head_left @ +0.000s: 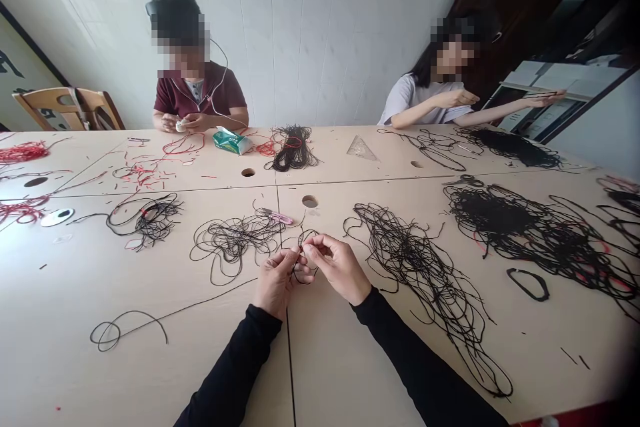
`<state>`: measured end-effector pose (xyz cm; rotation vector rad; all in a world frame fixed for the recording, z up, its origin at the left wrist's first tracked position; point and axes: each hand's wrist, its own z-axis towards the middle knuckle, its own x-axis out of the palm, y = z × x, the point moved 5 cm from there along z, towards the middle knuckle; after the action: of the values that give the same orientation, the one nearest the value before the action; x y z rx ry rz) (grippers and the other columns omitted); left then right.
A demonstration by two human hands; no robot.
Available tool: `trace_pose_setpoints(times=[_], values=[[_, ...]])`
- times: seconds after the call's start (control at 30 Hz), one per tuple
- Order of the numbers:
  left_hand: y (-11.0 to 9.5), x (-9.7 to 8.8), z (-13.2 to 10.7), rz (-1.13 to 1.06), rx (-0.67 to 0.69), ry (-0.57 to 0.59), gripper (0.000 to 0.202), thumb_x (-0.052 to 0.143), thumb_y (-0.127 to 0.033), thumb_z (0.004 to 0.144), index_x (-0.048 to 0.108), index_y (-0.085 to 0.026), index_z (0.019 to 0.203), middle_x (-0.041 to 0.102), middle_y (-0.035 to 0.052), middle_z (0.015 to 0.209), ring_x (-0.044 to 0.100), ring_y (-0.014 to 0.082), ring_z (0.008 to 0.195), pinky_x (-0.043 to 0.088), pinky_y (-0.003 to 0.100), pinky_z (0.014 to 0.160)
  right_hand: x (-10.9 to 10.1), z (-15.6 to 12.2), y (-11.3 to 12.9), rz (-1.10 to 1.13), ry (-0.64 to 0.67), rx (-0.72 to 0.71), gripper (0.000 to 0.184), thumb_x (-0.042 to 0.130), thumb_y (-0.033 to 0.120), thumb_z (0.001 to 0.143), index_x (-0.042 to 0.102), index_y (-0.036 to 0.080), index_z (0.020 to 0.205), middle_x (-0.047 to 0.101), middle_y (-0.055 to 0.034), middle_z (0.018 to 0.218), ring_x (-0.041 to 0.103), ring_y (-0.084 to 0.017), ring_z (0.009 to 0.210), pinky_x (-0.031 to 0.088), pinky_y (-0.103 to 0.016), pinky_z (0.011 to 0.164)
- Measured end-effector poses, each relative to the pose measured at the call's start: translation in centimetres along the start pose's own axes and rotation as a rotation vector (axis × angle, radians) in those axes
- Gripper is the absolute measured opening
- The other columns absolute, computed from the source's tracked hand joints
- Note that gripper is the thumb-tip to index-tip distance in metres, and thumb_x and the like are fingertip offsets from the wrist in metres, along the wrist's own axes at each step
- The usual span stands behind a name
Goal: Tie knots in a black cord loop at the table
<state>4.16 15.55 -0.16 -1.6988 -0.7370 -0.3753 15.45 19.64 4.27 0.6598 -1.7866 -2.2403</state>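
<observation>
Both my hands are together above the table seam, fingertips meeting on a thin black cord (200,305). My left hand (277,278) pinches it between thumb and forefinger, other fingers curled below. My right hand (341,265) pinches the cord close beside that point. A small loop shows around my fingertips; whether there is a knot is too small to tell. From my left hand the cord trails left and ends in loose coils on the table. A tangle of thin black cord (237,239) lies beyond my left hand, and a longer bundle of black cords (415,253) lies right.
Pink-handled thread snips (279,216) lie just beyond my hands. Larger black cord heaps (505,213) spread at right, with scissors (470,180) behind. Across the table (225,360), two people handle small items; a green packet (231,141), red cords (23,152) and a triangular ruler (362,149) lie there.
</observation>
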Motion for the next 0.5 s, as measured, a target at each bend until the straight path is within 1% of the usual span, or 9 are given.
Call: trace_pose_setpoints(times=[0.1, 0.23, 0.33, 0.4, 0.47, 0.5], values=[[-0.1, 0.1, 0.0, -0.004, -0.004, 0.004, 0.033, 0.082, -0.035, 0.063, 0.064, -0.009, 0.072, 0.062, 0.0022, 0.065, 0.06, 0.0108, 0.054, 0.056, 0.023, 0.05, 0.2, 0.0, -0.2, 0.034, 0.03, 0.036, 0.024, 0.056, 0.041, 0.087, 0.059, 0.017, 0.086, 0.064, -0.0022, 0.074, 0.059, -0.014, 0.064, 0.051, -0.028, 0.067], [-0.2, 0.1, -0.1, 0.011, 0.006, -0.033, 0.035, 0.084, -0.035, 0.059, 0.062, -0.01, 0.07, 0.061, 0.0011, 0.062, 0.059, 0.0101, 0.052, 0.057, 0.024, 0.049, 0.2, 0.0, -0.1, 0.013, 0.064, 0.038, 0.023, 0.056, 0.039, 0.087, 0.06, 0.016, 0.084, 0.066, -0.0027, 0.075, 0.06, -0.014, 0.066, 0.05, -0.027, 0.067], [-0.4, 0.1, -0.1, 0.039, 0.041, -0.05, 0.036, 0.083, -0.037, 0.059, 0.062, -0.011, 0.07, 0.06, -0.0001, 0.06, 0.057, 0.0098, 0.051, 0.056, 0.024, 0.049, 0.2, -0.1, 0.1, -0.025, 0.083, 0.024, 0.023, 0.053, 0.037, 0.089, 0.061, 0.016, 0.084, 0.066, -0.0026, 0.075, 0.06, -0.014, 0.067, 0.05, -0.027, 0.068], [-0.5, 0.0, -0.2, 0.098, 0.087, -0.079, 0.035, 0.081, -0.039, 0.061, 0.06, -0.012, 0.069, 0.059, -0.0004, 0.061, 0.057, 0.0101, 0.051, 0.055, 0.024, 0.049, -0.2, -0.1, 0.4, -0.125, -0.002, -0.022, 0.022, 0.052, 0.036, 0.089, 0.06, 0.017, 0.085, 0.063, -0.0027, 0.074, 0.058, -0.014, 0.066, 0.049, -0.027, 0.065], [-0.7, -0.1, -0.3, 0.216, 0.148, -0.118, 0.034, 0.079, -0.041, 0.063, 0.059, -0.014, 0.068, 0.059, -0.0005, 0.059, 0.056, 0.0111, 0.049, 0.054, 0.026, 0.048, -0.7, -0.3, 1.1, -0.264, -0.116, -0.118, 0.02, 0.054, 0.035, 0.088, 0.061, 0.017, 0.091, 0.06, -0.0036, 0.077, 0.054, -0.015, 0.066, 0.047, -0.028, 0.064], [-0.8, -0.1, -0.4, 0.301, 0.182, -0.131, 0.032, 0.077, -0.041, 0.065, 0.059, -0.014, 0.067, 0.059, -0.0005, 0.058, 0.056, 0.0117, 0.048, 0.053, 0.026, 0.047, -0.7, -0.4, 1.5, -0.323, -0.146, -0.173, 0.02, 0.055, 0.034, 0.088, 0.062, 0.017, 0.095, 0.059, -0.0043, 0.08, 0.053, -0.015, 0.067, 0.047, -0.028, 0.065]])
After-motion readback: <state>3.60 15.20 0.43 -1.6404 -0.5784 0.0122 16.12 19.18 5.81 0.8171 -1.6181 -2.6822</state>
